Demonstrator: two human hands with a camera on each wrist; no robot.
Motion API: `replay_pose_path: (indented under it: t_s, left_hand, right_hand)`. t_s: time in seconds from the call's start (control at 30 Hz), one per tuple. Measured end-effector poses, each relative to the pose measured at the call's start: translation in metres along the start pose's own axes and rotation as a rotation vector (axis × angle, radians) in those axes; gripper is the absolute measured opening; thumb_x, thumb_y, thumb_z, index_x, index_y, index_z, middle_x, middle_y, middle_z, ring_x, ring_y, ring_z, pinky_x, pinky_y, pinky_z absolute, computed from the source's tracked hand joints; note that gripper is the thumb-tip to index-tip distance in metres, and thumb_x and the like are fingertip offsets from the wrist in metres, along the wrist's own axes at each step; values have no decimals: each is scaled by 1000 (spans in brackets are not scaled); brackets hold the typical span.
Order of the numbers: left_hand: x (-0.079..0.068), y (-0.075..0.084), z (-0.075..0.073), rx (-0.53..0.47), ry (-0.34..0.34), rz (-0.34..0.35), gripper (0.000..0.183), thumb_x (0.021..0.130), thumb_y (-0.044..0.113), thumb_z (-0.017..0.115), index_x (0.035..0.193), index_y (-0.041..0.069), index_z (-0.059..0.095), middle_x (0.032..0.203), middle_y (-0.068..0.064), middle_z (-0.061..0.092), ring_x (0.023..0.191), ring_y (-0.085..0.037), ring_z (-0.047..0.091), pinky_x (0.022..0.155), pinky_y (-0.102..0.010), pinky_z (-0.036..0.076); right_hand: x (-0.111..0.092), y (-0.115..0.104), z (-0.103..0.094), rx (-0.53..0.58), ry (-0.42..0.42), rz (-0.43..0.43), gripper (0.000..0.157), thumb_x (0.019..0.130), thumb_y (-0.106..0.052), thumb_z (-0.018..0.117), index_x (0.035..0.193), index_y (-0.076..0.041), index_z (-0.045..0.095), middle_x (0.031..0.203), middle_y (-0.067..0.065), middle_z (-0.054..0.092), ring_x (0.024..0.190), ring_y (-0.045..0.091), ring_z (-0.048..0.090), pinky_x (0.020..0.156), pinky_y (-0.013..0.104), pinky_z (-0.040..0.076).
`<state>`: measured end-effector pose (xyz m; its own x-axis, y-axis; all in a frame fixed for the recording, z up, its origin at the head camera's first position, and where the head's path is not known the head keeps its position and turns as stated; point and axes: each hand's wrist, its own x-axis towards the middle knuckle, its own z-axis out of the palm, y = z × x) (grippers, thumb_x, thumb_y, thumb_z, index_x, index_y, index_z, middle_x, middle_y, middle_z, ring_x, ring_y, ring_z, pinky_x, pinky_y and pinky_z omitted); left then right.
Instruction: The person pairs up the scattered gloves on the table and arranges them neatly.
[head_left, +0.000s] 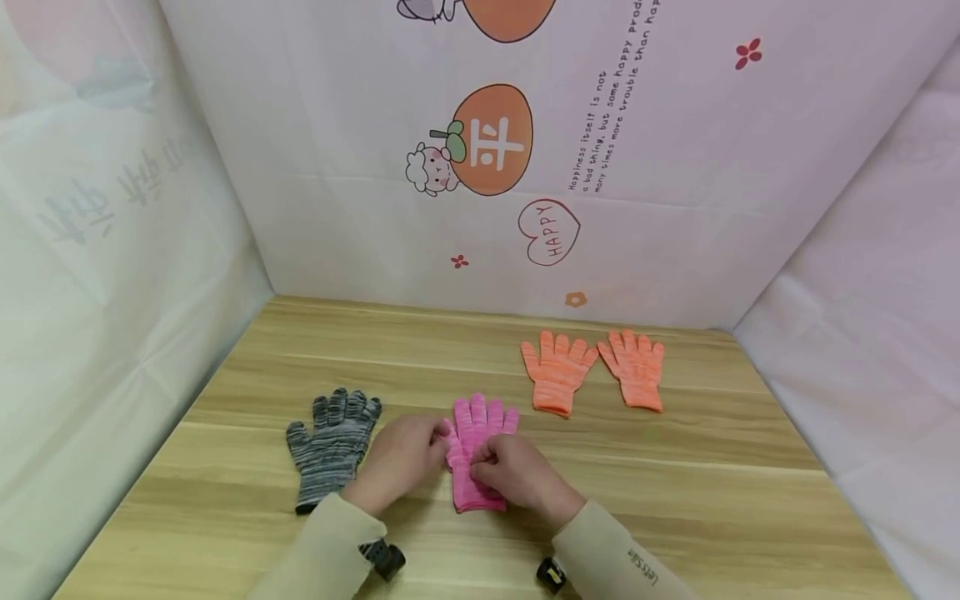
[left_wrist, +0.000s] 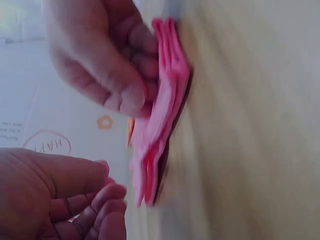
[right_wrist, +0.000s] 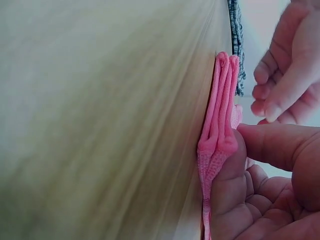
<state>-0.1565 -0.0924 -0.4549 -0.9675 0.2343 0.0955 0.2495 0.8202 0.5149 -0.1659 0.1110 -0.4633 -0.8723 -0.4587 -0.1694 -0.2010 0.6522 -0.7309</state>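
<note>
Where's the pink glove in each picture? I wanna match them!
Head: pink glove, low in the middle, partly covered by the right hand.
Left wrist: running down the middle.
Right wrist: just right of the middle.
Shared landmark: the wooden table shows in all three.

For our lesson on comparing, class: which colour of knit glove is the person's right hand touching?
The pink knit glove, between the grey-and-black striped glove and the orange gloves; the right hand touches no other.

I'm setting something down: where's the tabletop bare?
Bare tabletop: right of the right hand, in front of the orange gloves; behind the striped gray glove, to the printed backdrop. Crowded: the middle, left hand at pink gloves.
</note>
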Motion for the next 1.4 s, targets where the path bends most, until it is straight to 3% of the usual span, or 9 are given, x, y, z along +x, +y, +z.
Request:
replay_pose_path:
  t_s: [0.1, 0.23, 0.37, 0.57, 0.8, 0.97, 1.13, 1.4]
  left_hand:
    - [13, -5, -4, 56, 19, -64, 18, 96, 19, 71, 111, 9, 75, 97, -4, 75, 86, -21, 69, 77, -41, 57]
    - [26, -9, -4, 120, -14, -77, 21, 96, 23, 72, 110, 7, 76, 100, -9, 76, 92, -26, 71, 81, -44, 58]
    - [35, -12, 1, 144, -65, -81, 17, 96, 25, 71, 103, 10, 77, 98, -5, 76, 91, -24, 71, 81, -42, 58]
    - [42, -16, 7, 144, -109, -120, 11, 95, 24, 73, 99, 14, 75, 96, -1, 74, 90, -20, 68, 79, -40, 57]
    - [42, -18, 6, 93, -134, -160, 11, 96, 23, 72, 100, 12, 71, 94, -1, 71, 85, -18, 64, 78, -39, 56]
    - [41, -20, 2, 22, -118, -199, 9, 97, 21, 71, 98, 12, 68, 92, -2, 69, 81, -19, 62, 77, -40, 54]
    - [43, -23, 5, 38, -111, -205, 11, 97, 20, 71, 102, 11, 68, 97, -4, 71, 88, -22, 66, 82, -42, 56]
    - [42, -22, 9, 121, -11, -104, 10, 92, 14, 77, 92, 11, 67, 86, -3, 68, 81, -21, 65, 76, -40, 57]
  right_hand:
    - [-1, -1, 1, -7, 1, 7, 10, 95, -11, 70, 86, -7, 72, 68, -4, 58, 60, 9, 53, 53, 23, 44]
    - [-1, -3, 1, -13, -1, 14, 9, 95, -10, 69, 87, -7, 72, 69, -3, 60, 60, 9, 54, 53, 23, 45]
    - [-1, -3, 3, -31, 7, 6, 7, 92, -11, 71, 87, -7, 73, 72, -3, 62, 62, 9, 55, 55, 24, 46]
    - [0, -5, 5, -69, 31, 6, 12, 86, -15, 77, 93, -6, 75, 76, -3, 66, 66, 9, 58, 60, 25, 50]
    - [0, -7, 7, -112, 27, 43, 14, 86, -15, 78, 95, -7, 71, 75, -3, 63, 65, 10, 55, 60, 26, 47]
    - [1, -7, 8, -115, 23, 59, 15, 86, -16, 79, 96, -8, 71, 77, -3, 62, 66, 11, 55, 61, 26, 47]
    - [1, -7, 8, -117, 24, 64, 17, 86, -17, 80, 97, -7, 71, 78, -3, 63, 69, 11, 55, 63, 26, 48]
    - [-1, -9, 7, -132, 30, 63, 18, 86, -16, 81, 97, -7, 71, 79, -3, 63, 70, 12, 55, 64, 28, 49]
